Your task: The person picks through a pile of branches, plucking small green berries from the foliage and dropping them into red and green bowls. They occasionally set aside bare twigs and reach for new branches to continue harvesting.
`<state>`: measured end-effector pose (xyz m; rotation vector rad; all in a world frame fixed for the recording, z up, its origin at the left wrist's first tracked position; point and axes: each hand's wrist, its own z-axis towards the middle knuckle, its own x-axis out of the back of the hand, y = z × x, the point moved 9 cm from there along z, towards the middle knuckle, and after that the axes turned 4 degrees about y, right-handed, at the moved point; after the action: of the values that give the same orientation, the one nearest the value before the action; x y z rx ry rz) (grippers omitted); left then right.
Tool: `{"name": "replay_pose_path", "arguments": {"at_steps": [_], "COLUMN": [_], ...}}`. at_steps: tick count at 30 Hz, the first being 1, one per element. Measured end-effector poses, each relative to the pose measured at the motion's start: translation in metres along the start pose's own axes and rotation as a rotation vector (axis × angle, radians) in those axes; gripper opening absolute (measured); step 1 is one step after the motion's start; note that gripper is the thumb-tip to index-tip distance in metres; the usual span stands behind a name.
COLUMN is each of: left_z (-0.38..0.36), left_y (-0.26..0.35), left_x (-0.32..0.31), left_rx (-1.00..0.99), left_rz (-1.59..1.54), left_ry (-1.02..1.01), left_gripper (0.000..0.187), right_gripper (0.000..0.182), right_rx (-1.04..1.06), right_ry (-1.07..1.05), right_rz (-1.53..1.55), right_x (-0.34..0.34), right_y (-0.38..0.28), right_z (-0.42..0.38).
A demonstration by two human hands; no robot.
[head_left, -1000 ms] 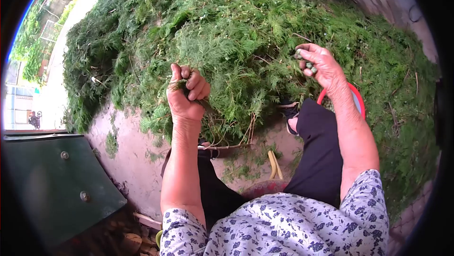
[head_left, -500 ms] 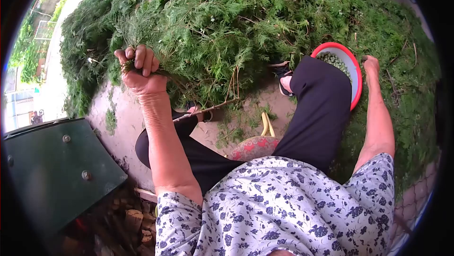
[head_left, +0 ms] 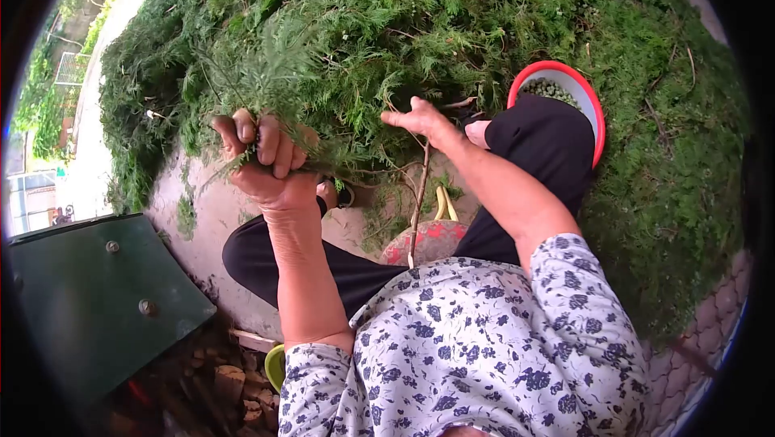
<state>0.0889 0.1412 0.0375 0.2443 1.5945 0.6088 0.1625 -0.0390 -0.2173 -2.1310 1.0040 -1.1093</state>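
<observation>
My left hand (head_left: 270, 150) is closed around a leafy conifer branch (head_left: 270, 73); its green sprays stick up past the fingers and look smeared by motion. Thin side twigs run from that fist towards a bare woody stem (head_left: 418, 203), which reaches down to my lap. At the stem's upper end is my right hand (head_left: 424, 120), its thumb and forefinger stretched apart and pointing left. A red-rimmed basin (head_left: 599, 118) stands by my right knee, with small round green cones (head_left: 550, 92) inside, partly hidden by the knee.
A large heap of cut conifer greenery (head_left: 379, 25) spreads ahead and down the right side. Below my lap sits a red-patterned round seat or cushion (head_left: 395, 251) near pale yellow handles (head_left: 444, 203). At left are a dark green metal panel (head_left: 97, 300), chopped firewood (head_left: 230, 380) and a lime-green container (head_left: 275, 366).
My right hand has left the basin's outer side and swung left to the stem. The left fist has moved slightly right and down with the branch, and the stem now points towards my lap.
</observation>
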Motion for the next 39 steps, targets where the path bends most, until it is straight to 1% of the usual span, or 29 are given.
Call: {"name": "replay_pose_path", "arguments": {"at_steps": [1,2,3,4,5,7,8,10,11,12,14,15,16,17,18,20,21,22,24,26,28,29,30,31,33,35,36,38,39], "left_z": [-0.004,-0.007,-0.009,-0.011,-0.014,-0.015,-0.014,-0.009,-0.007,-0.002,0.007,0.008,0.006,0.029,0.014,0.000,0.004,0.008,0.013,0.010,0.019,0.021,0.018,0.016,0.009,-0.003,-0.008,-0.018,-0.023], "left_y": [-0.005,-0.009,-0.012,-0.010,-0.010,-0.004,0.002,0.027,0.036,0.039,0.050,0.047,0.045,0.041,0.033,0.016,0.001,-0.012,-0.051,-0.071,-0.090,-0.095,-0.092,-0.089,-0.086,-0.081,-0.081,-0.083,-0.084], "left_x": [-0.007,-0.011,-0.017,-0.020,-0.028,-0.039,-0.036,-0.010,0.002,0.017,0.079,0.093,0.112,0.176,0.136,0.090,0.081,0.067,0.052,0.039,0.070,0.072,0.078,0.084,0.087,0.085,0.087,0.098,0.102], "left_rx": [0.024,0.047,0.067,0.061,0.074,0.069,0.064,-0.066,-0.096,-0.102,-0.204,-0.203,-0.201,-0.195,-0.271,-0.551,-0.534,-0.510,-0.114,0.041,0.192,0.250,0.247,0.233,0.244,0.251,0.257,0.277,0.301], "left_rz": [-0.013,-0.024,-0.010,-0.003,0.033,0.066,0.064,0.225,0.268,0.264,0.572,0.778,0.982,1.598,2.149,2.481,2.315,2.145,1.411,0.954,0.453,0.315,0.314,0.240,0.071,0.107,0.142,0.189,0.198], "left_ry": [-0.020,-0.037,-0.098,-0.100,-0.144,-0.259,-0.261,-0.050,-0.014,-0.034,0.270,0.390,0.517,0.362,0.437,0.482,0.308,0.149,0.051,0.107,0.291,0.227,0.239,0.245,0.274,0.295,0.308,0.359,0.381], "left_gripper": [0.031,0.032,0.034,0.034,0.034,0.035,0.035,0.035,0.033,0.033,0.029,0.025,0.023,0.031,0.043,0.054,0.059,0.064,0.065,0.061,0.051,0.036,0.036,0.032,0.024,0.023,0.022,0.021,0.019], "right_gripper": [0.108,0.109,0.097,0.085,0.085,0.043,0.014,0.009,0.013,0.012,0.013,0.013,0.012,0.012,0.012,0.012,0.013,0.014,0.017,0.015,0.022,0.024,0.025,0.032,0.035,0.047,0.047,0.050,0.046], "right_rx": [-0.009,-0.104,-0.047,0.009,0.017,-0.034,0.075,0.141,0.217,0.265,0.396,0.418,0.566,0.708,0.724,0.782,0.831,0.852,0.907,0.958,1.010,1.043,1.074,1.080,1.045,0.953,0.948,0.887,0.878], "right_ry": [-0.024,-0.089,-0.054,-0.019,-0.019,-0.284,-0.049,0.007,0.038,0.090,0.196,0.206,0.363,0.520,0.523,0.716,0.811,0.829,0.914,0.927,0.882,0.858,0.837,0.772,0.704,0.546,0.540,0.318,0.252], "right_rz": [-0.114,-0.237,-0.279,-0.322,-0.322,-0.182,0.332,0.427,0.509,0.632,0.574,0.576,0.431,0.280,0.279,0.221,0.199,0.100,-0.134,-0.223,-0.290,-0.320,-0.349,-0.418,-0.428,-0.465,-0.468,-0.300,-0.213], "right_x": [-0.019,-0.034,-0.048,-0.057,-0.056,-0.067,-0.042,-0.008,0.008,0.024,0.053,0.064,0.084,0.100,0.104,0.116,0.116,0.114,0.101,0.083,0.062,0.054,0.047,0.039,0.034,0.027,0.027,0.021,0.023], "right_y": [0.010,0.024,0.038,0.052,0.059,0.061,0.044,0.014,0.001,-0.008,-0.029,-0.039,-0.056,-0.073,-0.083,-0.103,-0.111,-0.122,-0.139,-0.148,-0.148,-0.147,-0.145,-0.140,-0.136,-0.129,-0.125,-0.115,-0.114], "right_z": [0.008,0.014,0.025,0.034,0.042,0.040,0.028,0.018,0.018,0.018,0.020,0.022,0.013,-0.001,-0.006,-0.031,-0.044,-0.062,-0.095,-0.123,-0.143,-0.154,-0.163,-0.167,-0.177,-0.177,-0.180,-0.176,-0.175]}}
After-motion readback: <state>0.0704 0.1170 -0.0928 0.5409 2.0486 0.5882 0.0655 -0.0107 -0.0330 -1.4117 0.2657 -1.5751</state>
